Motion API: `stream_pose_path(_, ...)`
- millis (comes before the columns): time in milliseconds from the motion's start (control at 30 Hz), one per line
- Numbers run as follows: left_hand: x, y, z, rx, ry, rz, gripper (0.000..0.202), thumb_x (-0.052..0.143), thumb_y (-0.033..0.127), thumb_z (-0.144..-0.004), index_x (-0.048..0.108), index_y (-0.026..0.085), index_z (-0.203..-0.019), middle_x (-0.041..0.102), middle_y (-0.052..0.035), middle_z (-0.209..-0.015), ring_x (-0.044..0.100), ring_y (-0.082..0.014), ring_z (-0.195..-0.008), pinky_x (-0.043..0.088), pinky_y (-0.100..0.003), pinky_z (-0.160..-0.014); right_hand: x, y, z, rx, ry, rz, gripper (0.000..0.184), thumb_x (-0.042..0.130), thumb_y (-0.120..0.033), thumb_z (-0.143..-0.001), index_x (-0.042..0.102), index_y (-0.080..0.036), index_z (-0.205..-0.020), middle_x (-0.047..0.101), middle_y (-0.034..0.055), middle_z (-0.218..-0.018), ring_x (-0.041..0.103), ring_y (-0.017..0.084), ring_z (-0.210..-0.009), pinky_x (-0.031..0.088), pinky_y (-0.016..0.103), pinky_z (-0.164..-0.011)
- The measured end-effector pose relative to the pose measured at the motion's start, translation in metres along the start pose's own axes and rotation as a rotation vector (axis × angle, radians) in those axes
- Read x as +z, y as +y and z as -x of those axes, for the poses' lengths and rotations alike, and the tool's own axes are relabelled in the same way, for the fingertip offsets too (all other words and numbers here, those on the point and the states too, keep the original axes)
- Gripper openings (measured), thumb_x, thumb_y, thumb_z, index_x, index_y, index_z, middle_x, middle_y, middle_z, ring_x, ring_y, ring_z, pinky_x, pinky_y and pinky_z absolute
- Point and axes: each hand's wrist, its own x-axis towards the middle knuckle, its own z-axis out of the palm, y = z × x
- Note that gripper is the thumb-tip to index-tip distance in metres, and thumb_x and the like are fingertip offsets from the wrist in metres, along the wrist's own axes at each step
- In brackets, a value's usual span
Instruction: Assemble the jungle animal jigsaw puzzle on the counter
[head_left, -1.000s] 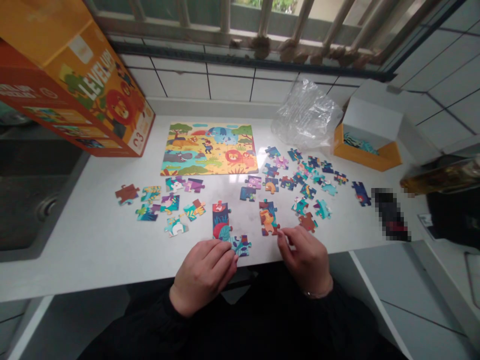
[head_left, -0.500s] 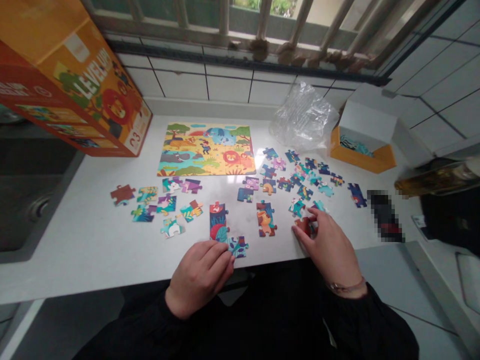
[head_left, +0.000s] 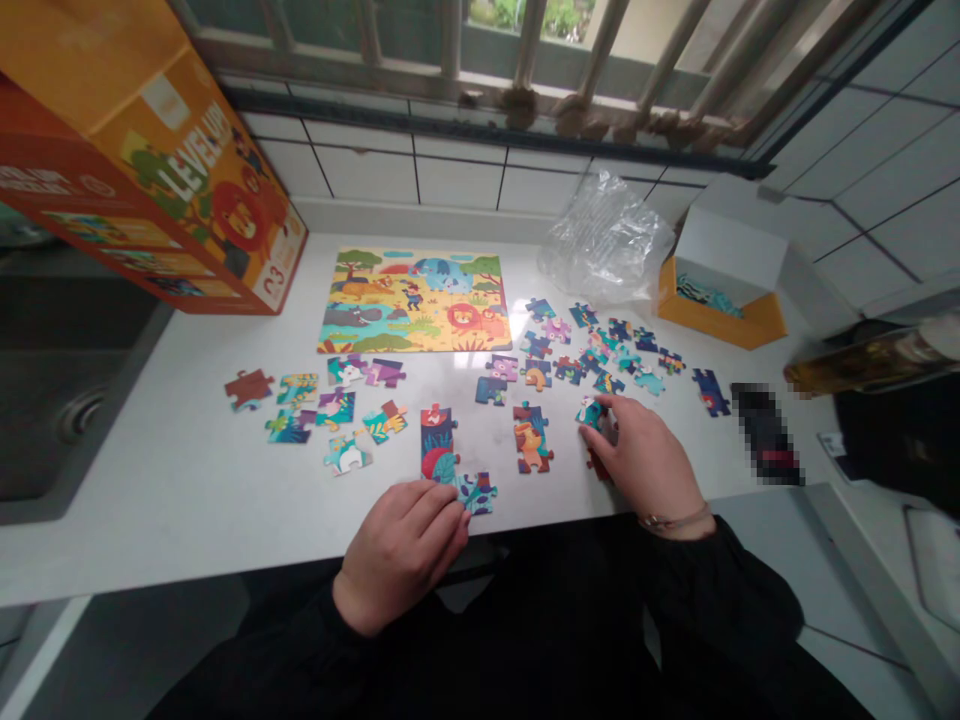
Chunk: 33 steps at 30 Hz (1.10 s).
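My left hand point(head_left: 405, 555) rests at the counter's front edge, its curled fingers pressed on the lower end of a joined puzzle strip point(head_left: 437, 445). A teal, leafy puzzle piece point(head_left: 478, 493) attaches at that end, partly under my fingertips. On the right, my right hand point(head_left: 656, 460) has thumb and forefinger closed around a teal puzzle piece point(head_left: 591, 411). A brown puzzle piece point(head_left: 598, 465) lies beneath that hand, mostly hidden. Between my hands is a joined orange-animal pair of puzzle pieces point(head_left: 532, 440).
An assembled safari puzzle point(head_left: 412, 300) lies at the back. Loose pieces lie at left point(head_left: 349, 452) and right point(head_left: 570, 368). Around them stand a tall orange box point(head_left: 225, 190), a crumpled plastic bag point(head_left: 607, 240), an open small box point(head_left: 720, 318) and a bottle point(head_left: 862, 365).
My right hand has moved slightly up and left, from the brown piece to the teal piece above it. My left hand has stayed on the strip.
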Motion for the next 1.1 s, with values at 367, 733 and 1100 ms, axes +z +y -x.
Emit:
stream_pose_path(367, 0.001, 0.000, 0.002, -0.002, -0.007, 0.000, 0.005, 0.074, 0.014, -0.100, 0.073, 0.017, -0.103, 0.081, -0.0080, -0.105, 0.073, -0.0248, -0.095, 0.060, -0.040, -0.086, 0.001, 0.004, -0.005, 0.024, -0.044, -0.062, 0.039, 0.066, -0.039, -0.103, 0.069, -0.017, -0.136, 0.074, 0.0185, -0.130, 0.071, 0.036, -0.120, 0.057, 0.050, -0.107)
stream_pose_path(733, 0.002, -0.001, 0.003, -0.006, -0.008, 0.002, 0.004, 0.072, 0.015, -0.102, 0.072, 0.019, -0.103, 0.080, -0.0075, -0.105, 0.073, -0.0253, -0.095, 0.060, -0.040, -0.086, -0.006, 0.009, -0.007, 0.086, -0.045, -0.077, 0.044, 0.073, -0.044, -0.099, 0.073, -0.016, -0.133, 0.067, 0.0140, -0.115, 0.070, 0.029, -0.091, 0.059, 0.042, -0.088)
stream_pose_path(1100, 0.004, -0.001, 0.005, -0.009, -0.021, 0.017, 0.004, 0.074, 0.015, -0.101, 0.073, 0.016, -0.105, 0.081, -0.0081, -0.107, 0.072, -0.0253, -0.098, 0.061, -0.042, -0.086, -0.021, -0.009, 0.011, 0.326, -0.225, -0.660, 0.046, 0.059, -0.060, -0.106, 0.076, -0.023, -0.128, 0.078, 0.0056, -0.090, 0.075, 0.023, -0.076, 0.058, 0.036, -0.070)
